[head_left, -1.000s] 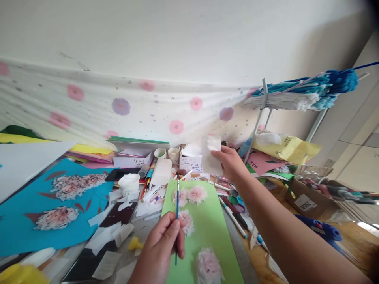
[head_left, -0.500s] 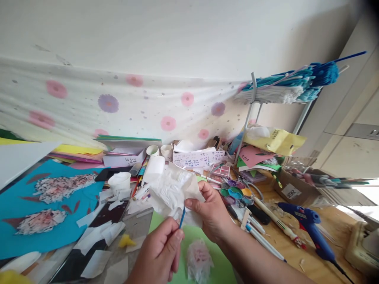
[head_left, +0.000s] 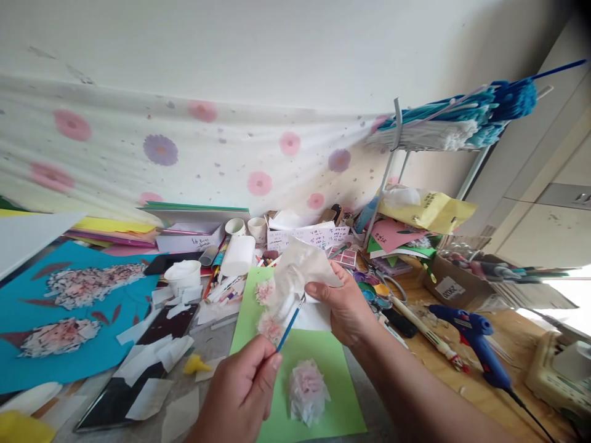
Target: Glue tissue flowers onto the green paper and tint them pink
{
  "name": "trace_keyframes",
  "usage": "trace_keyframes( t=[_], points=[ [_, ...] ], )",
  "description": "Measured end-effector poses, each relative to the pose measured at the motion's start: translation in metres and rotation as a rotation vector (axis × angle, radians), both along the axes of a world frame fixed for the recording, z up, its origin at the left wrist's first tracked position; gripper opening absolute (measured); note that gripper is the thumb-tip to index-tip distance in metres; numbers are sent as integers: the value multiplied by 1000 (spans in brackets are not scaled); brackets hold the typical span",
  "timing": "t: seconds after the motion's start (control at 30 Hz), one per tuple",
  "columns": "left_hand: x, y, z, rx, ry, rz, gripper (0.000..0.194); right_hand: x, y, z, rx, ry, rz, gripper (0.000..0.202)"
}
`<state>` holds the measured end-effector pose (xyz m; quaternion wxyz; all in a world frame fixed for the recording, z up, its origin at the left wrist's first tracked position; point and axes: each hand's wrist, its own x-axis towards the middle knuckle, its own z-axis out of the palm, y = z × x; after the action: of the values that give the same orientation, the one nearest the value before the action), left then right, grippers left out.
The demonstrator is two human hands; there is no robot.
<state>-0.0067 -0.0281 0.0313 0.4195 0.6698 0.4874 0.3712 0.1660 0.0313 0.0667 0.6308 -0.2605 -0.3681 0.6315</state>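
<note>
My left hand (head_left: 242,387) is closed round the handle of a thin blue paintbrush (head_left: 290,324), which slants up and away. The brush's tip meets the thin white paper (head_left: 295,264) that my right hand (head_left: 346,304) pinches between thumb and fingers. That paper is crumpled, with a smooth piece hanging below my thumb. Under both hands lies a light green sheet (head_left: 344,375). Near its front sits a pale pink-and-white tissue paper flower (head_left: 307,391). Two more pinkish paper flowers (head_left: 269,326) show at its left edge, partly covered by the paper and my left hand.
Left is a blue sheet (head_left: 124,332) with crumpled-paper shapes. Scattered paper pieces (head_left: 150,397) and a white cup (head_left: 182,277) stand between. On the right lie a blue glue gun (head_left: 480,335), a paint palette (head_left: 381,290) and a cardboard box (head_left: 455,289). A rack holds pipe cleaners (head_left: 462,126).
The held paper has swung up and right, uncovering flowers on the green sheet. My left hand has shifted slightly, showing more of the brush. The view has moved a little.
</note>
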Motion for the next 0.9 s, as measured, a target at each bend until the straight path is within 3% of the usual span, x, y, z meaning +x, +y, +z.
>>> trace_keyframes(
  t=[0.2,0.47,0.73,0.8,0.9],
  points=[
    [5,-4,3,-180,-150,23,37,-11,-11,-5,24,-5,218,33],
    [1,-1,-1,-329,-339,-108,45,-11,-14,-2,29,-44,166,41],
    [4,-13,-4,-493,-624,-200,39,31,8,11,53,13,-164,40],
    [4,-11,-2,-501,-652,-203,38,29,4,10,38,-15,-136,39],
    [3,-8,-1,-495,-648,-181,39,17,-7,7,39,-53,22,35]
  ],
)
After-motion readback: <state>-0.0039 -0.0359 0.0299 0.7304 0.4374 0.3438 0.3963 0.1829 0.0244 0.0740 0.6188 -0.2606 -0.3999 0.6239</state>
